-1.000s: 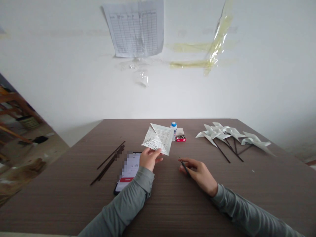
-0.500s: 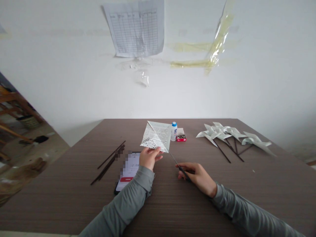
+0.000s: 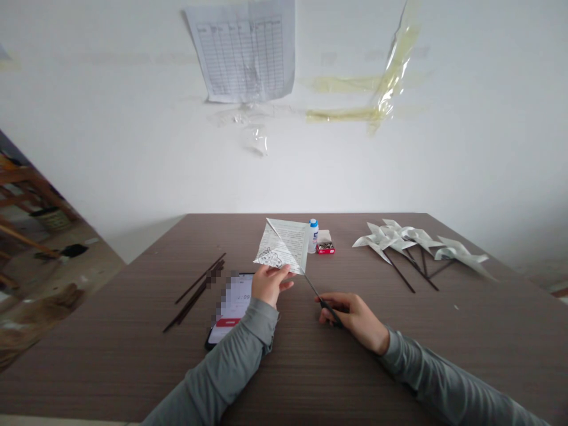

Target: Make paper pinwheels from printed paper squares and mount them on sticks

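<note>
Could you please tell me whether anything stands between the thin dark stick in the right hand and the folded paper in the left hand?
Nothing visible stands in the way. The thin dark stick held in the right hand points straight at the lower corner of the folded paper, which the left hand holds, and its tip appears to reach that corner.

Head camera looks forward, down over tabletop.

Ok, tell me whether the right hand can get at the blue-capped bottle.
Probably yes: open tabletop lies between the right hand and the blue-capped bottle, though that hand holds a thin dark tool.
</note>
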A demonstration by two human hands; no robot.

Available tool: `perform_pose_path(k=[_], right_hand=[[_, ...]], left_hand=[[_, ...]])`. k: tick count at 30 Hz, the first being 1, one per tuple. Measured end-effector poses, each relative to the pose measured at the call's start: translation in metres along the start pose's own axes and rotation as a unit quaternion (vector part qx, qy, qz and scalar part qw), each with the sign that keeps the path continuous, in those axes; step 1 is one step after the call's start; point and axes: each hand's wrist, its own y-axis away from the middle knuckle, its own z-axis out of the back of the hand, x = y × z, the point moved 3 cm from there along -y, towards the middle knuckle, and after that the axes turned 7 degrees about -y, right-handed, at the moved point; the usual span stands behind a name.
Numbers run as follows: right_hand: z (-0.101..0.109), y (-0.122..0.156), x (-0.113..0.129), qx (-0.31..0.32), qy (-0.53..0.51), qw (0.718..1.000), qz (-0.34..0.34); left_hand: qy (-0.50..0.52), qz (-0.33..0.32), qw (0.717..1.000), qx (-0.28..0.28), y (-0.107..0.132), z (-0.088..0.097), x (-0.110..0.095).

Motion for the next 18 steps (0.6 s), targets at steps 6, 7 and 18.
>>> perform_pose_path(k=[6,7,18], right_hand=[[-0.0003,-0.0004,0.0017,0.002,0.003,1.000,0.000],[-0.0004,-0.0004,0.0021,0.002,0.004,1.000,0.000],[-0.0007,-0.0009,0.0006,0.000,-0.009,1.000,-0.001]], left_hand=[[0.000,0.003,1.000,0.001,0.0001,-0.0014,-0.0015],[-0.002,0.003,1.000,0.000,0.0001,-0.0015,-0.0017],[-0.008,0.007,1.000,-0.005,0.0020,-0.0016,-0.0029]])
